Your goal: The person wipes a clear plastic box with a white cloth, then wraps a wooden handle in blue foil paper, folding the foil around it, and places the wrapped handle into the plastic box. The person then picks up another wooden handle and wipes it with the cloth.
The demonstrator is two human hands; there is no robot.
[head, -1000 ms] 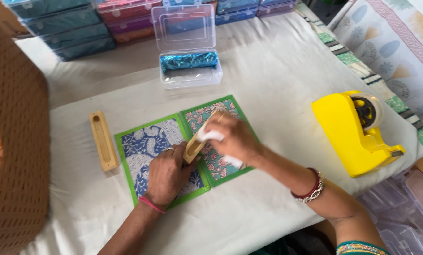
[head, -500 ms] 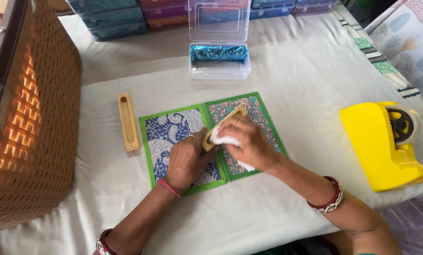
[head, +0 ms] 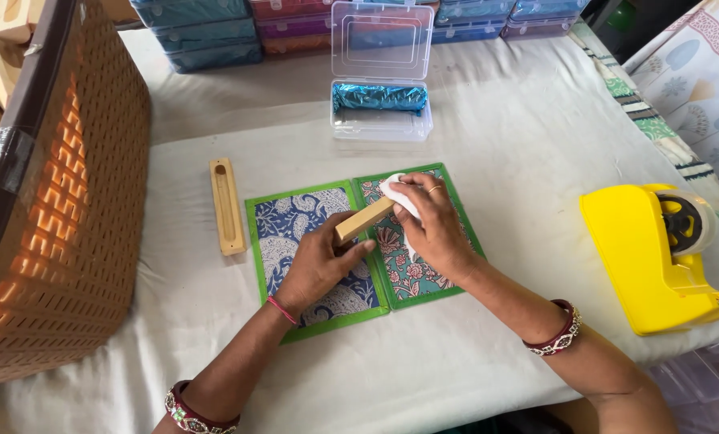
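My left hand (head: 321, 261) grips one end of a slim wooden block (head: 364, 220) and holds it tilted above an open green-edged folder (head: 365, 245) with blue and red floral panels. My right hand (head: 430, 227) holds a white cloth (head: 394, 190) pressed against the block's upper end. A second wooden piece with a long groove (head: 227, 206) lies flat on the white sheet, to the left of the folder.
A clear plastic box (head: 381, 119) stands open behind the folder with a shiny blue wrapped bundle (head: 379, 97) inside. More filled boxes (head: 207, 32) line the far edge. A brown woven basket (head: 54, 201) stands at the left, a yellow tape dispenser (head: 657, 257) at the right.
The view has shifted, so everything sits further right in frame. Both hands keep hold of the block and cloth; the cloth has moved slightly along the block's end.
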